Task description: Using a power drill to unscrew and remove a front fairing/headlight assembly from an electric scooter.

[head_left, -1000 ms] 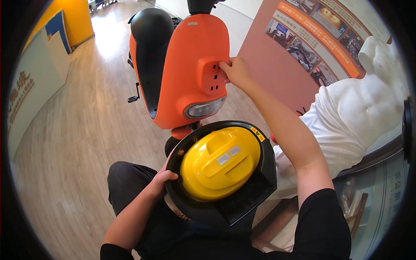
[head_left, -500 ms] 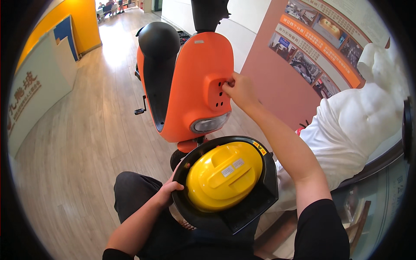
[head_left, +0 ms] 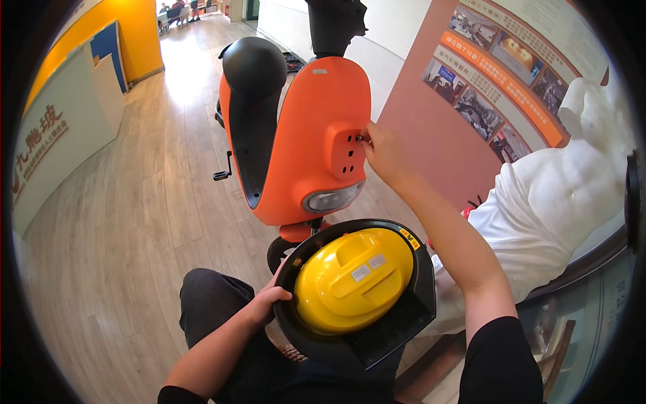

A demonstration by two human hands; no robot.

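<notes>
A yellow hard hat [head_left: 356, 279] rests over my lap, surrounded by a wide black plastic rim [head_left: 393, 333] with a flat, angular part at the lower right. My left hand [head_left: 268, 301] grips that black rim at its left side, thumb on top. My right hand [head_left: 387, 155] reaches to the front of an orange scooter [head_left: 306, 148]. Its thumb and fingers pinch a small dark piece [head_left: 361, 138] by the upper right hole of the raised panel [head_left: 338, 156]. Several dark holes show in that panel. I cannot make out the piece's kind.
Below the panel is the scooter's headlight [head_left: 334, 198]; a pedal [head_left: 221, 175] juts out on its left. To the right stand a white torso statue [head_left: 565, 182] and a pink display board [head_left: 431, 128]. A white counter [head_left: 74, 135] curves along the left of the wooden floor [head_left: 134, 269].
My right hand has drawn back slightly to the right, showing more of the panel's holes. The whole view has shifted a little. My left hand keeps its grip on the rim.
</notes>
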